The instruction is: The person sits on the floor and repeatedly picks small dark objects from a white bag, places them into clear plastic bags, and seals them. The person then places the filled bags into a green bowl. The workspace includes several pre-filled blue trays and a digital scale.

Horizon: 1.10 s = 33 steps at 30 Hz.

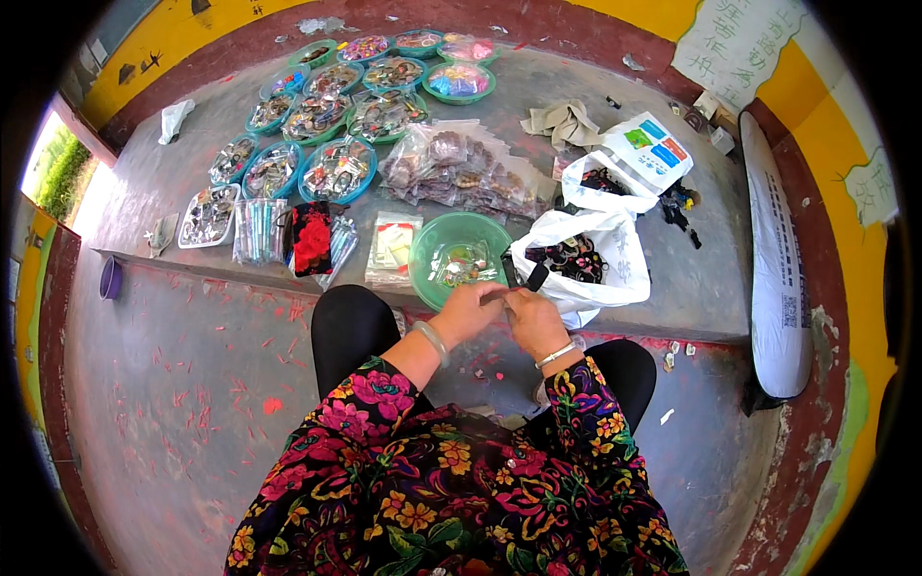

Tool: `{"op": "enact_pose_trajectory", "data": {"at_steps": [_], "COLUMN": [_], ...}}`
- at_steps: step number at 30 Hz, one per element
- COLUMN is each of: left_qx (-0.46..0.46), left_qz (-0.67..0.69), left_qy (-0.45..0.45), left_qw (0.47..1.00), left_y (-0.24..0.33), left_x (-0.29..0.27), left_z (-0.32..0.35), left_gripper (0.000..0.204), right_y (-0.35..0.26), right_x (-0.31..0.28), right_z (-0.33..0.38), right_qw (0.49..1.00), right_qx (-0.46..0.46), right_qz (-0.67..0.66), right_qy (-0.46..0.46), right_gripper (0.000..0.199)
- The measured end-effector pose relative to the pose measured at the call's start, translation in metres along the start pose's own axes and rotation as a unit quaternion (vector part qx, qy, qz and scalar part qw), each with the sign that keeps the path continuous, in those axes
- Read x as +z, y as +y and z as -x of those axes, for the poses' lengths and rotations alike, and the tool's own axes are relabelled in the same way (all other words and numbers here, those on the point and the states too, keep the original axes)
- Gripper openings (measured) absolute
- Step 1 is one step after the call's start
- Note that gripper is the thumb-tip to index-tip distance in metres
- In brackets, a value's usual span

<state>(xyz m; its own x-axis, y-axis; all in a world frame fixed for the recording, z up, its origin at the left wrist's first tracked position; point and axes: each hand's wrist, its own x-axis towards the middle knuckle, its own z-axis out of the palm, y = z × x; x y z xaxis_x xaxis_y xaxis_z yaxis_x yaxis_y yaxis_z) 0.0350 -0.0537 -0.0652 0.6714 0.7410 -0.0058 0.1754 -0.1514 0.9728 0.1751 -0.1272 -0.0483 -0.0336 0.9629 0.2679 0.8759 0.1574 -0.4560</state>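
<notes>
My left hand (468, 313) and my right hand (536, 323) meet in front of my knees, fingers pinched together. Between them is a small black strip-like thing (537, 278), its far end sticking up past my right fingers; its exact kind is too small to make out. Just beyond my left hand stands a green plastic basin (423, 252) with a few small coloured pieces in clear wrapping at its bottom. Close to my right hand, a white plastic bag (624, 280) lies open, full of black bands with coloured bits (571, 259).
Blue and green basins (338, 168) of small trinkets cover the raised ledge. Nearer are a heap of clear packets (461, 173), a white tray (209, 216), a red-and-black pouch (312, 238) and flat packets (392, 245). A second white bag (658, 154) and a long white package (776, 259) lie right.
</notes>
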Motion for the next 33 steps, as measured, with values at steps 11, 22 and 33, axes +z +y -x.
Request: {"op": "enact_pose_trajectory", "data": {"at_steps": [11,22,33], "left_qx": [-0.101,-0.117,-0.065], "left_qz": [0.137,0.081,-0.02], "left_qy": [0.008,0.069,0.081], "left_qw": [0.985,0.987,0.994], "left_y": [-0.028,-0.013,0.02], "left_x": [-0.002,-0.007,-0.042], "left_z": [-0.008,-0.009,-0.04], "left_gripper": [0.018,0.013,0.019], "right_y": [-0.017,-0.021,0.08], "right_x": [-0.008,-0.005,-0.09], "right_z": [-0.003,0.0,-0.061], "right_qw": [0.998,0.991,0.991], "right_qx": [-0.047,-0.102,0.072], "right_qz": [0.019,0.075,-0.042], "right_qy": [0.034,0.045,0.1], "right_gripper": [0.027,0.037,0.014]}}
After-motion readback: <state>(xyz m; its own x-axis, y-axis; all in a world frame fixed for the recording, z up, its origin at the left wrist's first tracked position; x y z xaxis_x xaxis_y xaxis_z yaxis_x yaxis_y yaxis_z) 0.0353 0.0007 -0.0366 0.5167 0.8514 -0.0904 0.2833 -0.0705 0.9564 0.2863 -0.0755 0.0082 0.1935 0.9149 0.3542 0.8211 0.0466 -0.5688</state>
